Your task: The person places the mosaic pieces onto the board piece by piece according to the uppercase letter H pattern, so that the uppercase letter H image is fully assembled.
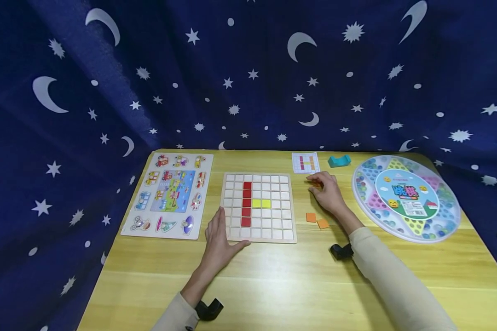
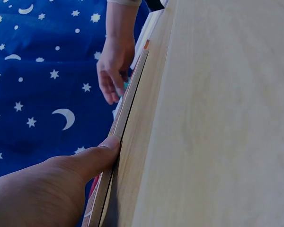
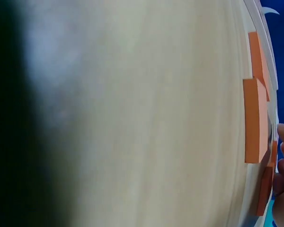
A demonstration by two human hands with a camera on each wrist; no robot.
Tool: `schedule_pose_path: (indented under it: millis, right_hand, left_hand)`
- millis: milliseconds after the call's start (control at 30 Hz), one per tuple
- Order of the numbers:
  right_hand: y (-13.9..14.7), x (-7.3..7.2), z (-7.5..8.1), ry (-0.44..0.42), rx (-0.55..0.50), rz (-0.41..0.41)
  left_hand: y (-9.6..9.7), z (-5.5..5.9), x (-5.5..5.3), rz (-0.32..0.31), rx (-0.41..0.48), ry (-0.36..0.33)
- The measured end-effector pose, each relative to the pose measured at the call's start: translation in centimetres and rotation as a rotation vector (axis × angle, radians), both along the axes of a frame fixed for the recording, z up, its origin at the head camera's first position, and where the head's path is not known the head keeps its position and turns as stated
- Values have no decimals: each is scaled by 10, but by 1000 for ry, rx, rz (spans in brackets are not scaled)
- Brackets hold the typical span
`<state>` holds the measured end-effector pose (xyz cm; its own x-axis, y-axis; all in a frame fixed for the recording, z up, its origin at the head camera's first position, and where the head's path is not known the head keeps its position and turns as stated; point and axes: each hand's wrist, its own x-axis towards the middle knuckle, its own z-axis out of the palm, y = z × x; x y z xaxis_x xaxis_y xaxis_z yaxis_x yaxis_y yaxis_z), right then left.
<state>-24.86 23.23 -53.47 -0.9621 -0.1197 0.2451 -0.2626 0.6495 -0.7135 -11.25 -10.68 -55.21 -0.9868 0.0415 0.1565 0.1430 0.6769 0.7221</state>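
Note:
A square wooden grid board (image 1: 273, 235) lies on the table. It carries a column of red tiles (image 1: 246, 202) and two yellow tiles (image 1: 261, 203) to its right. My left hand (image 1: 218, 239) touches the board's near left corner, fingers along the left side and thumb at the front edge. The left wrist view shows that thumb (image 2: 102, 153) against the edge. Right of the board, my right hand (image 1: 328, 191) hovers over orange tiles (image 3: 265, 189), thumb and fingers apart around them, the tiles partly hidden. Closer to me lie two more orange tiles (image 1: 311, 217).
A pattern card (image 1: 306, 169) and a teal curved block (image 1: 339, 161) are at the back. A picture puzzle board (image 1: 128, 224) lies on the left, a round marble game set (image 1: 370, 209) on the right. Behind the table hangs a dark blue star curtain (image 1: 248, 59).

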Motion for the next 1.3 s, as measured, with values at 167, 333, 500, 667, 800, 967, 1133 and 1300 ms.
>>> schedule_pose_path:
  millis: [167,333,500,667,800,967,1133,1300]
  right_hand:
    - [4,-1,-3,-20,6,-18]
    - [5,-2,-5,2,-15,-66]
    - [6,-2,-5,-23,2,-126]
    - [6,-2,-5,-36,5,-125]
    - [6,-2,-5,-41,2,-124]
    - [6,-2,-5,-49,1,-116]
    - [6,-2,-5,-44,2,-102]
    - [-4,-3,-3,-8,-4,-51]
  left_hand:
    - [-1,-1,0,0,-1,3]
    - [-1,-1,0,0,-1,13]
    - [-1,-1,0,-1,-5,22]
    - [-1,0,0,-2,-10,18]
    - [-1,0,0,-1,-10,14]
    - [-1,1,0,0,-9,18]
    - [0,0,-1,0,-9,29]
    - [0,1,0,-2,-11,37]
